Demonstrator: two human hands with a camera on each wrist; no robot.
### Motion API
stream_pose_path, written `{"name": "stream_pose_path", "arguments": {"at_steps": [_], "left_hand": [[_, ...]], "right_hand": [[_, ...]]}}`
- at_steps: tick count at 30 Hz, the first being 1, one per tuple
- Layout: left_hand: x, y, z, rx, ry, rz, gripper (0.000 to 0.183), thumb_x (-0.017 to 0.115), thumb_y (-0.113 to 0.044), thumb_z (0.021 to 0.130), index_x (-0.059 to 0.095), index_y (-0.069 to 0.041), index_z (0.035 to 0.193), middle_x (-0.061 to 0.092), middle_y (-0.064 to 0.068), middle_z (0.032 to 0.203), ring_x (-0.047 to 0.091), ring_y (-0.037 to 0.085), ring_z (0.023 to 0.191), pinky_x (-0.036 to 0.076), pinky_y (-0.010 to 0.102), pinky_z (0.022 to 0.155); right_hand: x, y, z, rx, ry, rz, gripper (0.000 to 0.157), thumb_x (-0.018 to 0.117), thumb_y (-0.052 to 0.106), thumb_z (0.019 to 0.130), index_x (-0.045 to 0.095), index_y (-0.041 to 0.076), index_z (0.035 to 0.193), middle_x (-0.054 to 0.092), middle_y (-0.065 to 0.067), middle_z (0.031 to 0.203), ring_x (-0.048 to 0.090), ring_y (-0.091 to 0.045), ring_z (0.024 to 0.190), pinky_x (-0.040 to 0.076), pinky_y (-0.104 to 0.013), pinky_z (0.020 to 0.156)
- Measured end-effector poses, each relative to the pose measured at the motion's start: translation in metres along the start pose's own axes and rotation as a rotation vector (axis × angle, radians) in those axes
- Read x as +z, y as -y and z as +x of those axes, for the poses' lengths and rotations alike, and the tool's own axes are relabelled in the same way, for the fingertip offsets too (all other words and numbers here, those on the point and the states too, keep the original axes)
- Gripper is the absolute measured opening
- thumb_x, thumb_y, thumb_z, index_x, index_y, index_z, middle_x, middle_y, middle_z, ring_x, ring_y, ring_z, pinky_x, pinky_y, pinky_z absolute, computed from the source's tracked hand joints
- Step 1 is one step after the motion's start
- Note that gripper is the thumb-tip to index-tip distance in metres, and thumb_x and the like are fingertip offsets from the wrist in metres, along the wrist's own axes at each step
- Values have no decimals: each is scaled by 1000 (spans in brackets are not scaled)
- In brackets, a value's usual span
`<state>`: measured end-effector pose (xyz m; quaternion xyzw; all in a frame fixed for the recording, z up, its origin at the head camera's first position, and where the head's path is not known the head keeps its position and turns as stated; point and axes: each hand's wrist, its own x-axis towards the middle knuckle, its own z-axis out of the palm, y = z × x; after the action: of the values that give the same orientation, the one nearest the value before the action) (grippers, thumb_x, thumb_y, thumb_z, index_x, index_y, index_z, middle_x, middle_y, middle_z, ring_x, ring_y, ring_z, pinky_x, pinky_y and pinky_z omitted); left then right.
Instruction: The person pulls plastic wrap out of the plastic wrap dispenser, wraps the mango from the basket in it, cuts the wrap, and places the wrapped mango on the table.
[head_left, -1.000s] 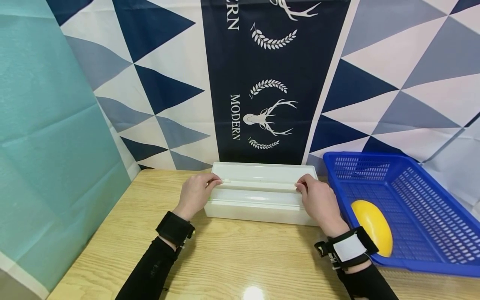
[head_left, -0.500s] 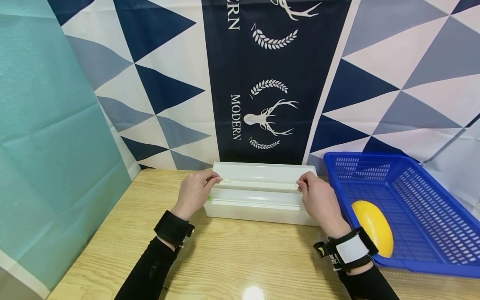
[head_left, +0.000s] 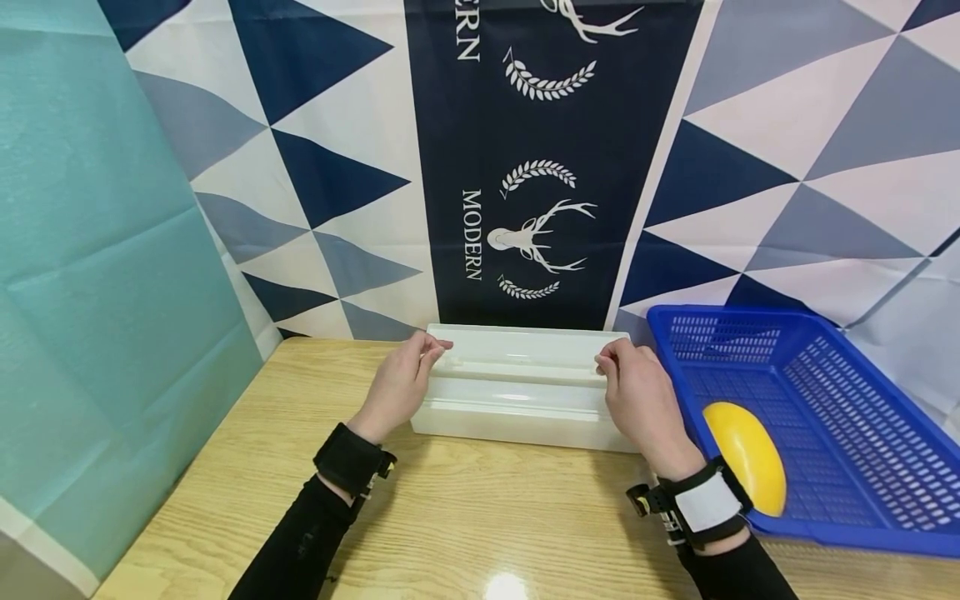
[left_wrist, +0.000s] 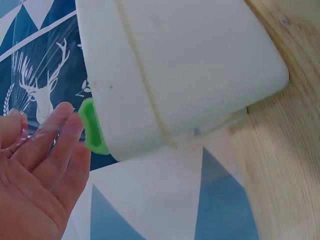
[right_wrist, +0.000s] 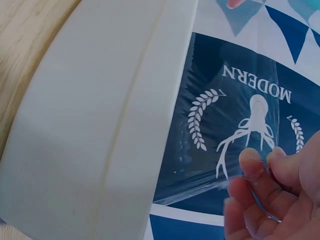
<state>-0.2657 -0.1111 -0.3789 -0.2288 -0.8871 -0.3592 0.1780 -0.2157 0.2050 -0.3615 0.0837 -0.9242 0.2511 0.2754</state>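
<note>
A white cling film dispenser (head_left: 517, 427) stands on the table against the wall, its lid raised at the back. Clear cling film (right_wrist: 200, 187) stretches out from it, creased and shiny in both wrist views. At the left end, my left hand (head_left: 396, 382) pinches the film's edge between thumb and index finger, the other fingers loosely extended. My right hand (head_left: 641, 400) pinches the film at the right end with thumb and fingertips. In the left wrist view a green tab (left_wrist: 92, 127) sticks out of the dispenser beside my left fingertips.
A blue plastic basket (head_left: 892, 392) stands right of the dispenser, close to my right forearm. Inside it lies a smooth yellow rounded object (head_left: 746, 458). Patterned cloth (head_left: 345, 167) hangs behind the wooden table (head_left: 480, 508).
My left hand has shifted slightly up and right, with its index finger now further forward. The green tab has gone out of sight in the head view. My right hand has barely moved.
</note>
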Motion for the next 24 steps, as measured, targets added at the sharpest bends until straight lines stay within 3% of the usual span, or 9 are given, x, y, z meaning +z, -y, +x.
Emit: {"name": "stream_pose_path", "arguments": {"at_steps": [4, 9, 16, 24], "left_hand": [[1, 1, -1, -5, 21, -77, 25, 42, -25, 107, 51, -3, 103, 69, 6, 123, 64, 30, 98, 41, 36, 72], [1, -1, 0, 0, 25, -139, 22, 39, -24, 108, 47, -6, 99, 70, 4, 122, 63, 28, 110, 41, 37, 71], [-1, -4, -1, 20, 8, -260, 21, 37, -24, 109, 44, -9, 96, 69, 4, 123, 62, 23, 116, 43, 38, 79], [-3, -7, -1, 38, -23, -350, 24, 39, -21, 109, 47, -2, 97, 71, 4, 118, 66, 20, 107, 54, 42, 85]], "right_hand": [[-4, 3, 0, 16, 11, 19, 8, 56, 7, 102, 58, 0, 100, 63, -13, 83, 51, -28, 72, 41, -38, 63], [-9, 6, -1, 14, -3, 26, 7, 57, 7, 101, 58, 0, 101, 64, -14, 86, 51, -27, 70, 41, -39, 62], [-13, 9, -2, 8, -37, 58, 7, 55, 8, 102, 59, 1, 102, 66, -15, 91, 59, -31, 79, 47, -45, 67], [-14, 11, -1, -11, -79, 123, 8, 55, 7, 102, 58, 1, 98, 66, -11, 84, 60, -24, 68, 48, -36, 59]]}}
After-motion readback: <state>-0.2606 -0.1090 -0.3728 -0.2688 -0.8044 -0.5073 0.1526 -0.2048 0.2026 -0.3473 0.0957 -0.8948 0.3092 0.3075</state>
